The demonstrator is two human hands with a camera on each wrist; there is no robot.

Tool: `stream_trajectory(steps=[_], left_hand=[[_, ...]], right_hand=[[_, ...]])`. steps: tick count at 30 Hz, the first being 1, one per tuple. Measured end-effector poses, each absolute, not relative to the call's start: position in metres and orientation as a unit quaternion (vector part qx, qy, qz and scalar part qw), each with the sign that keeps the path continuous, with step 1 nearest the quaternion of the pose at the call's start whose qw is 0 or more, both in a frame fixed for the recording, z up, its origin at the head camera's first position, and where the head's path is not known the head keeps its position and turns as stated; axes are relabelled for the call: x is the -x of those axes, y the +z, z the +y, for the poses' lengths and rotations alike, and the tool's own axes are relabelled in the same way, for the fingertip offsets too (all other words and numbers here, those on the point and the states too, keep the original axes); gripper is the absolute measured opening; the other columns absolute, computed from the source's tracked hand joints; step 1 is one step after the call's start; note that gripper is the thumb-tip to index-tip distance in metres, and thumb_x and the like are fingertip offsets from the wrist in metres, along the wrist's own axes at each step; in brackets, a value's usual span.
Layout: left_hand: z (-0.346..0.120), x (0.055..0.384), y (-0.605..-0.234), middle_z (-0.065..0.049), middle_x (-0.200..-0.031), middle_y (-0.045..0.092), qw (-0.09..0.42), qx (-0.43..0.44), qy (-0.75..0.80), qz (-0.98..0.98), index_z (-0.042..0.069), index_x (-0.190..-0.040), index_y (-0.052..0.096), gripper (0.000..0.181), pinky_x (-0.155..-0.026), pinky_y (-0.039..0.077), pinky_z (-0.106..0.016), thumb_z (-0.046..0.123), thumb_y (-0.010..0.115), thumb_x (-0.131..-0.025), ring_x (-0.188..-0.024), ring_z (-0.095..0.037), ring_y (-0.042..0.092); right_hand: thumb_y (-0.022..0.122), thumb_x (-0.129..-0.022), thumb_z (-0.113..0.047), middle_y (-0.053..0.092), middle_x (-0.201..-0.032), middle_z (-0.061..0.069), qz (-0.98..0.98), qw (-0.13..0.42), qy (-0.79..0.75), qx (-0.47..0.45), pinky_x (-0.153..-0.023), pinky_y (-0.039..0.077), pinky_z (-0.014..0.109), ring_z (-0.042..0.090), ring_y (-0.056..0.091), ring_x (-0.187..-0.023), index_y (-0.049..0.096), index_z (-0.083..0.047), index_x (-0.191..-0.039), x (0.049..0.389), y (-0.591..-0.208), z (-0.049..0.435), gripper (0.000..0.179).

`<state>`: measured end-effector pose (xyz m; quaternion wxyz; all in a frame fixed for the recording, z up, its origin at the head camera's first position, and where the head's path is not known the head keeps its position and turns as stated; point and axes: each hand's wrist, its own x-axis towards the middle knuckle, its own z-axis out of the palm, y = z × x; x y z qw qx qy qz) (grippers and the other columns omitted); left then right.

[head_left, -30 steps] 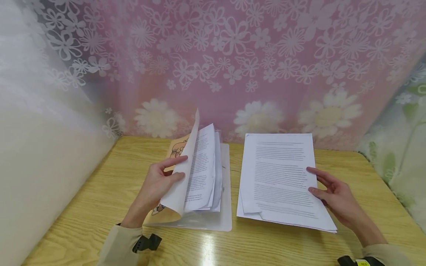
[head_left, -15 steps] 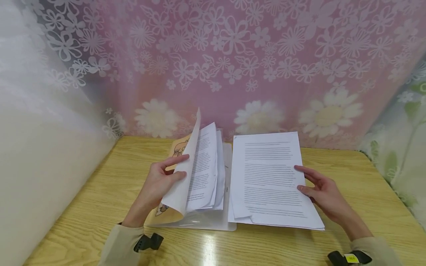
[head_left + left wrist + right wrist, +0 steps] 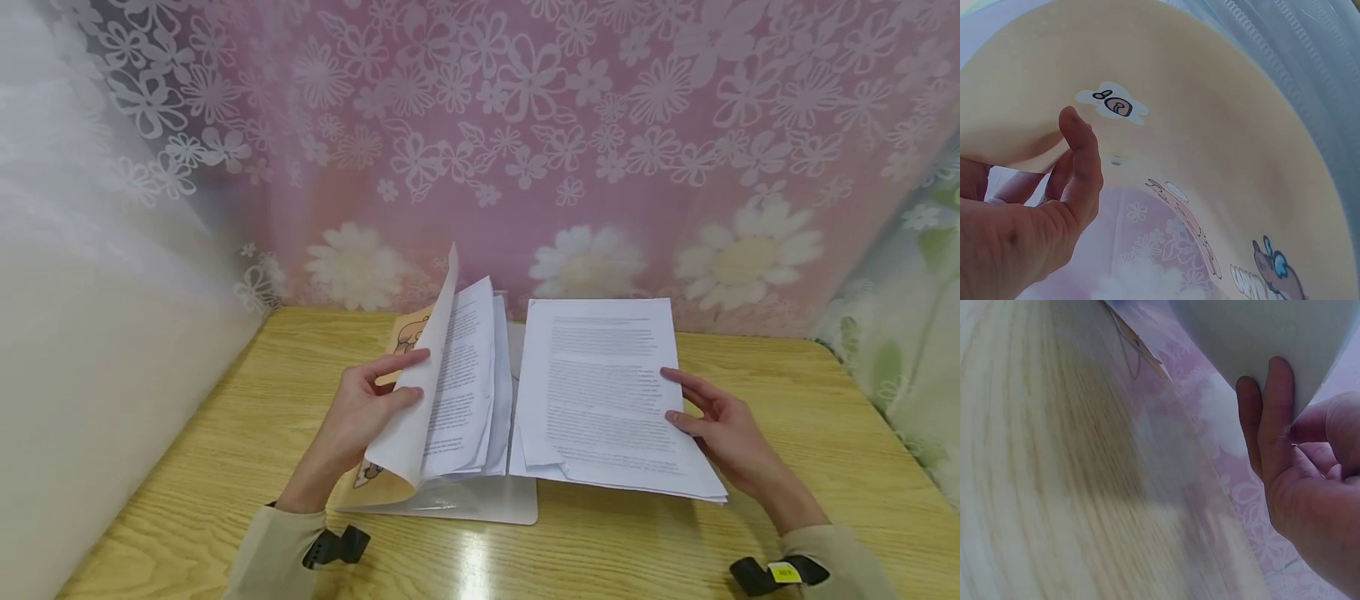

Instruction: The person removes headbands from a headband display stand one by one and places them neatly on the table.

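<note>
My left hand [image 3: 360, 417] pinches the edge of a folder's cover [image 3: 411, 437] and holds it bent up and back. That cover is white inside, and its orange outer face [image 3: 1210, 112] carries cartoon animals in the left wrist view. Inside the folder lie printed pages [image 3: 459, 392] with uneven edges, over a clear back cover [image 3: 487, 505]. My right hand [image 3: 731, 429] grips a stack of printed sheets [image 3: 611, 400] by its right edge, thumb on top and fingers beneath. The stack is tilted, its left edge close beside the folder's pages. One sheet's lower left corner is folded.
Everything is over a wood-grain table [image 3: 210, 467]. Behind it hangs a pink curtain [image 3: 480, 167] with white flowers, and a pale sheet [image 3: 127, 292] stands along the left side. Each wrist wears a black strap [image 3: 337, 547].
The right hand has carried the sheet stack left, from apart on the table to overlapping the folder's right edge, and lifted its lower edge slightly. The left hand keeps holding the cover up.
</note>
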<state>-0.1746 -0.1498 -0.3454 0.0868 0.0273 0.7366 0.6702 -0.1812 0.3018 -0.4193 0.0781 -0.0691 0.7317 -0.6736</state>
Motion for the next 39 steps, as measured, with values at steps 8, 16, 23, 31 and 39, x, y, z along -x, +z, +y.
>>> stream_trajectory(steps=[8,16,23,31,39], left_hand=[[-0.151,0.175,-0.345,-0.016,-0.125,0.057,0.085,-0.025,0.669,0.738,0.021,-0.129,0.060,0.045,-0.062,0.058,-0.042,0.006,0.062,-0.087,-0.079,-0.025,0.068],[-0.150,0.176,-0.346,-0.015,-0.126,0.056,0.082,-0.027,0.670,0.738,0.021,-0.129,0.060,0.045,-0.062,0.058,-0.041,0.006,0.062,-0.087,-0.079,-0.024,0.069],[-0.147,0.176,-0.347,-0.015,-0.126,0.055,0.079,-0.022,0.665,0.742,0.022,-0.128,0.061,0.044,-0.061,0.058,-0.041,0.005,0.061,-0.087,-0.077,-0.025,0.069],[-0.145,0.176,-0.348,-0.014,-0.127,0.055,0.083,-0.021,0.667,0.740,0.022,-0.127,0.061,0.044,-0.062,0.058,-0.041,0.005,0.061,-0.087,-0.080,-0.025,0.069],[-0.144,0.176,-0.349,-0.013,-0.126,0.055,0.083,-0.026,0.664,0.743,0.023,-0.127,0.061,0.044,-0.062,0.058,-0.042,0.005,0.061,-0.087,-0.079,-0.025,0.069]], right_hand=[[0.062,-0.090,-0.008,0.044,-0.132,-0.007,0.724,0.051,-0.686,0.051,-0.071,0.058,0.027,0.006,0.066,-0.090,0.033,-0.013,-0.148,0.181,-0.419,0.303,0.065],[0.061,-0.090,-0.008,0.044,-0.133,-0.003,0.734,0.030,-0.674,0.074,-0.067,0.059,0.030,0.008,0.068,-0.087,0.033,-0.011,-0.147,0.181,-0.419,0.295,0.064],[0.061,-0.091,-0.007,0.046,-0.132,-0.003,0.737,0.032,-0.670,0.082,-0.065,0.059,0.032,0.010,0.069,-0.086,0.034,-0.008,-0.146,0.182,-0.419,0.288,0.062],[0.061,-0.091,-0.010,0.045,-0.135,-0.003,0.752,0.043,-0.652,0.082,-0.067,0.059,0.034,0.012,0.069,-0.087,0.034,-0.010,-0.146,0.181,-0.420,0.277,0.062],[0.062,-0.090,-0.012,0.043,-0.138,0.000,0.754,0.058,-0.649,0.082,-0.069,0.059,0.037,0.013,0.069,-0.090,0.035,-0.011,-0.146,0.183,-0.423,0.268,0.062]])
